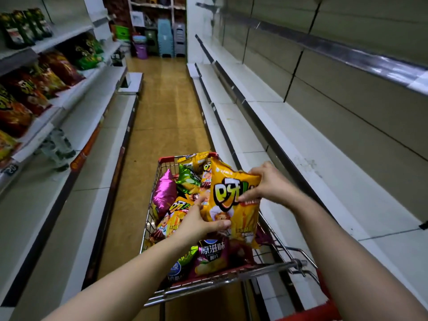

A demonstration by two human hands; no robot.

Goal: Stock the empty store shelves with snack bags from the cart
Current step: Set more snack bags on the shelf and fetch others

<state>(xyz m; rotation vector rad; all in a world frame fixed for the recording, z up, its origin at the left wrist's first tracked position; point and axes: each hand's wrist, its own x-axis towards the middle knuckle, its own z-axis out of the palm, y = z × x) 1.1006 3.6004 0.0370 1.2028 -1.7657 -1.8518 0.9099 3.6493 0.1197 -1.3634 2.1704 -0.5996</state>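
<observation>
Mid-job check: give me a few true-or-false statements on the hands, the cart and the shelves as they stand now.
1. The left hand and the right hand both grip the yellow bag. True.
2. The cart is empty. False: it holds many bags, among them a pink bag.
3. The right shelves are stocked. False: no bags show on them.
4. The left shelves carry red bags. True.
</observation>
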